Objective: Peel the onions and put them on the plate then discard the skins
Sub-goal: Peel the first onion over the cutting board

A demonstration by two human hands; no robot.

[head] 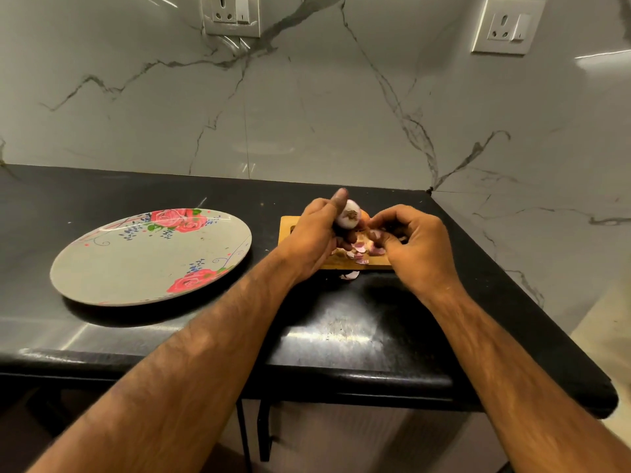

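Both hands point(362, 240) curled (forearms outstretched), fingertips nearly meeting.

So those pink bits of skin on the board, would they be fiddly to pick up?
Probably. The skin scraps look thin, curled and small, so likely very light and apt to scatter if swept off the wooden board. One piece already lies on the black counter. They would probably crumple rather than resist.

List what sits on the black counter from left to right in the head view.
Floral plate → left hand holding the onion → loose skins on the wooden cutting board → right hand pinching a piece of skin.
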